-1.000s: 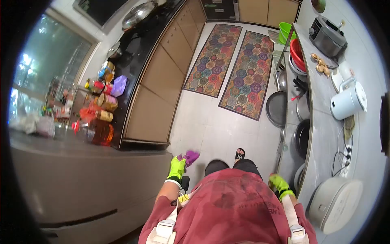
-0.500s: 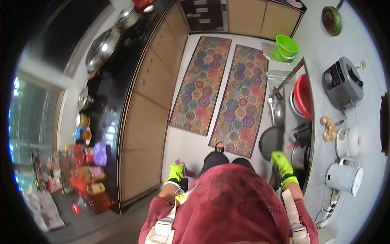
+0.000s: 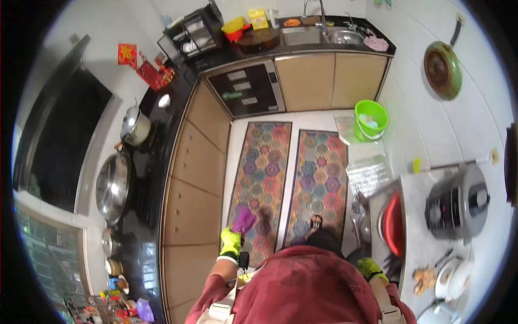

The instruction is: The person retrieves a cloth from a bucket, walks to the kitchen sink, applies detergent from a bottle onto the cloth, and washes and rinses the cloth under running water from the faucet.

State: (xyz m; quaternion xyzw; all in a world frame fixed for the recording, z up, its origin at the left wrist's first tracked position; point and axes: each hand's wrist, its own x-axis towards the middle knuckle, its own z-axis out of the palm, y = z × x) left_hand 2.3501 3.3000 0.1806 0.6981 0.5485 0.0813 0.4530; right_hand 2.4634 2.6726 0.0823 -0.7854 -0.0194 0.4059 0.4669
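Note:
My left hand [image 3: 231, 244], in a yellow-green glove, is closed on a purple cloth [image 3: 244, 220] held out in front of me, above the patterned floor mat [image 3: 260, 178]. At my right side hangs my right hand [image 3: 370, 267], gloved in the same colour. Its fingers are blurred and turned away, so what they do is unclear. Closest to that hand are a red basin [image 3: 393, 224] and dark cookware on the shelf unit. One sandalled foot [image 3: 316, 221] stands on the second patterned mat [image 3: 318, 173].
On the left runs a black counter [image 3: 145, 259] with a wok [image 3: 113, 186] and a pot [image 3: 136, 127]. A green bucket [image 3: 370, 120] stands on the floor by the right wall. Sinks [image 3: 345, 37] lie at the back. A grey cooker [image 3: 457, 204] tops the right-hand shelf.
I have moved forward, and the view has tipped up to bring in the sinks and back counter. My left hand has carried the purple cloth forward over the mat.

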